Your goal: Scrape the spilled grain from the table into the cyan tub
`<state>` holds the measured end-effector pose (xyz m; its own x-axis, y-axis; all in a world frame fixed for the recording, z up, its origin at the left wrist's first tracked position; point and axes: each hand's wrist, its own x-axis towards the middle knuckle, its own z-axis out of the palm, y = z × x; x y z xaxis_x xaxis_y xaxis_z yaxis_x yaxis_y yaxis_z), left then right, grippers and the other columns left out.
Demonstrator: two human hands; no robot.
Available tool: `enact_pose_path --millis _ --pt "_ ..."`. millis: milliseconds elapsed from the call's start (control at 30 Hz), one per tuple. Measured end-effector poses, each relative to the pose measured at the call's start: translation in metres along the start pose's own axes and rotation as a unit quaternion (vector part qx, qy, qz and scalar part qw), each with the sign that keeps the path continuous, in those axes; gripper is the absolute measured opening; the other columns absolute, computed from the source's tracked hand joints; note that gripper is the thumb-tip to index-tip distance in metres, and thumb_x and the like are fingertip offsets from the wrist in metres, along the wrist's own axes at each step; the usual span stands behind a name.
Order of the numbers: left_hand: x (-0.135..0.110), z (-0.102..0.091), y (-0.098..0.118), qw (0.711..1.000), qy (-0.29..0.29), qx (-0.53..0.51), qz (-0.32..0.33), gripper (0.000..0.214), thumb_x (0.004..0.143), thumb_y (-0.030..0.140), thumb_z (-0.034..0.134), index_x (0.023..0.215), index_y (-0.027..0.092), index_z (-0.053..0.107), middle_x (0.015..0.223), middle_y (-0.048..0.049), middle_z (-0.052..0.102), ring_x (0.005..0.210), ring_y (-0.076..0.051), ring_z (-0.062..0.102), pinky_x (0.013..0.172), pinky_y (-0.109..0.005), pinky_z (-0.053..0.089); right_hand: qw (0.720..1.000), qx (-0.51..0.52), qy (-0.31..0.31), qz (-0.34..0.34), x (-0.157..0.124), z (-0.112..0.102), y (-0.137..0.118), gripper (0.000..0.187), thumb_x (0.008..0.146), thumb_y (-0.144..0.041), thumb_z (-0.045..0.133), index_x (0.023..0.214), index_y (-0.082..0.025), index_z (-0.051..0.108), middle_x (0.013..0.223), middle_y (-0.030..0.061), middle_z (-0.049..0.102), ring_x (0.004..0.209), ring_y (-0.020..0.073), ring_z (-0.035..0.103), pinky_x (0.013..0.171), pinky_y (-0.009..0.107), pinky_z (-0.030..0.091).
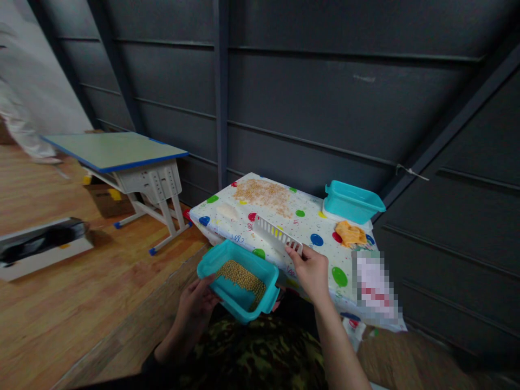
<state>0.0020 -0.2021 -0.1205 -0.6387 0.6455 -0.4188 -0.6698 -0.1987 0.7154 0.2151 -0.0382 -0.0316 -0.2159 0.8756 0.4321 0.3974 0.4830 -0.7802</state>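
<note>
My left hand (197, 300) grips the near left rim of a turquoise plastic bin (211, 264), thumb over the edge. The bin is tilted at the table's front edge, above my lap. Yellowish round beans (242, 279), like soybeans, lie in it along the far side. In my right hand (312, 268) is a white slotted plastic strip (276, 234), pinched at its right end and held low over the tablecloth. Whether the strip touches the cloth I cannot tell. Beyond it, beans and small pale bits (264, 196) are scattered over the far left of the table.
The tablecloth (280, 265) has a balloon print. At its right stand a second turquoise bin (353, 203), an orange cloth (350, 234) and a blurred-out packet (376, 290). A green-topped desk (117, 149) is to the left. A dark panelled wall (304, 97) closes the back.
</note>
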Motion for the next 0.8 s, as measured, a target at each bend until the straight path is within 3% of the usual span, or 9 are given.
enact_pose_path --millis 200,367,500,600,700,800 --pt "0.001 -0.003 -0.003 1.0 -0.018 -0.003 0.013 0.028 0.058 0.021 0.099 0.072 0.013 0.076 0.062 -0.006 0.075 0.05 -0.019 0.068 0.048 -0.029 0.06 0.998 0.046 -0.033 0.012 -0.006 -0.004 0.0 0.045 0.084 -0.057 0.072 0.063 -0.018 0.073 0.058 0.0002 0.059 0.059 0.0167 0.049 0.057 0.028 0.037" --pt "0.004 -0.006 -0.006 1.0 -0.01 -0.008 0.013 0.032 0.056 0.022 0.099 0.079 0.012 0.08 0.069 -0.0069 0.08 0.055 -0.02 0.073 0.053 -0.028 0.063 0.998 0.039 0.047 0.034 0.002 -0.012 0.015 0.046 0.08 -0.062 0.076 0.066 -0.018 0.077 0.058 0.0013 0.064 0.059 0.0192 0.054 0.058 0.03 0.04" --pt "0.012 -0.014 -0.012 1.0 0.004 0.003 0.017 0.028 0.06 0.023 0.097 0.075 0.013 0.076 0.06 -0.005 0.074 0.05 -0.02 0.07 0.048 -0.028 0.06 0.991 0.054 0.122 0.029 0.048 -0.024 0.037 0.049 0.079 -0.065 0.076 0.083 -0.017 0.085 0.079 0.0089 0.081 0.074 0.0282 0.069 0.069 0.036 0.05" --pt "0.018 -0.022 -0.017 1.0 0.015 0.017 0.012 0.026 0.064 0.024 0.095 0.077 0.015 0.075 0.061 -0.004 0.073 0.051 -0.02 0.07 0.047 -0.029 0.06 0.985 0.021 0.168 0.044 0.094 -0.03 0.057 0.052 0.074 -0.066 0.077 0.085 -0.015 0.086 0.079 0.0127 0.082 0.076 0.0338 0.073 0.072 0.041 0.052" --pt "0.02 -0.026 -0.017 0.999 0.011 0.029 0.017 0.026 0.066 0.026 0.095 0.076 0.015 0.074 0.06 -0.0023 0.071 0.05 -0.018 0.067 0.046 -0.027 0.058 0.985 0.002 0.164 0.061 0.122 -0.028 0.076 0.05 0.073 -0.062 0.079 0.083 -0.014 0.086 0.084 0.015 0.084 0.079 0.0364 0.075 0.074 0.043 0.053" --pt "0.014 -0.022 -0.012 0.999 0.024 0.037 0.02 0.022 0.073 0.026 0.092 0.074 0.017 0.073 0.054 0.0017 0.064 0.047 -0.014 0.061 0.045 -0.024 0.055 0.986 0.016 0.143 0.083 0.129 -0.021 0.09 0.051 0.072 -0.062 0.08 0.084 -0.013 0.087 0.085 0.0162 0.084 0.078 0.0369 0.076 0.072 0.043 0.053"
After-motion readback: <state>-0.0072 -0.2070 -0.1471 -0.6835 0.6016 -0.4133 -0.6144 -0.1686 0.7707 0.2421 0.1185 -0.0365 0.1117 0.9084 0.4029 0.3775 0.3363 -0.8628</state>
